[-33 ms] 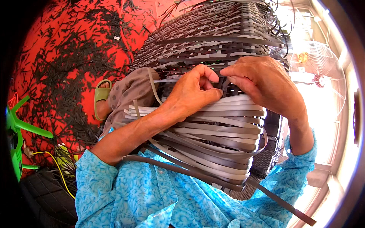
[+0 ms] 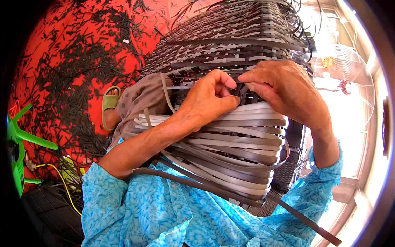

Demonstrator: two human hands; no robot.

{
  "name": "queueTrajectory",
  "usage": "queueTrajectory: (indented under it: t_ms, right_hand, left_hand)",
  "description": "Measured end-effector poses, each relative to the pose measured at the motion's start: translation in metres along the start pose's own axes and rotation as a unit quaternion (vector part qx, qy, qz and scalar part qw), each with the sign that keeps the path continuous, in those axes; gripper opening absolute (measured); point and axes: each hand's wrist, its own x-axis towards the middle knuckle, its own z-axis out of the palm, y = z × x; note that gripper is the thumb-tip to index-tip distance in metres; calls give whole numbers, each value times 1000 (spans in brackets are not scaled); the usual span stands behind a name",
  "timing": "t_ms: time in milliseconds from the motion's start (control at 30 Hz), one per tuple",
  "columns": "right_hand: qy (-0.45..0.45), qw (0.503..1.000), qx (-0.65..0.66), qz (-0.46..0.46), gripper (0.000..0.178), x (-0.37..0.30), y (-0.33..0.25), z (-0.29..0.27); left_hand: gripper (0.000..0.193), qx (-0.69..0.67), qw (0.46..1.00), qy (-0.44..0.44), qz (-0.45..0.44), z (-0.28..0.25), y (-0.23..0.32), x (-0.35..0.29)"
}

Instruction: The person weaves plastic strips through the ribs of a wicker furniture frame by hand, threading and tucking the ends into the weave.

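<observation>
A large basket-like piece (image 2: 222, 31) woven from dark and grey flat strips lies in front of me. My right hand (image 2: 288, 88) is over its near edge, with thumb and fingertips pinched on a dark strip (image 2: 242, 91). My left hand (image 2: 207, 96) is beside it, fingers curled toward the thumb; what they hold, if anything, is hidden. Below both hands runs a bundle of loose grey and white flat strips (image 2: 238, 144), bending round at the right. One long dark strip (image 2: 302, 218) sticks out toward the lower right.
Many short dark strip offcuts (image 2: 78, 90) litter the red floor covering (image 2: 160, 10) at the left. A green plastic object (image 2: 31, 138) and a yellow cord (image 2: 61, 177) are at the far left. On the right stands a fan with a wire guard (image 2: 345, 86). Loose strip ends curl up at the far right corner.
</observation>
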Motion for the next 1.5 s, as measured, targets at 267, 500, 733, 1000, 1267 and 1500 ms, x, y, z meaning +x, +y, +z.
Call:
queueTrajectory:
  t_ms: [267,500,733,1000,1267,1500]
  right_hand:
    - [-3,994,-108,23,15,-1,-10,3]
    - [-5,997,-81,-1,18,0,-8,9]
    - [-23,998,-55,-6,12,3,-8,8]
    - [86,992,-71,-60,39,-15,-23,-1]
    - [71,997,26,-12,45,-62,-45,16]
    - [134,990,49,-13,38,-70,-39,22]
  left_hand:
    - [33,-85,995,2,42,-4,-6,0]
    - [22,-124,992,5,-13,-9,-10,-5]
    - [17,-78,996,-35,-25,-12,-20,1]
    - [12,-230,966,-37,-107,-37,-24,16]
    - [16,-227,956,185,-13,-107,-35,30]
    - [16,-194,962,192,-31,-152,-65,32]
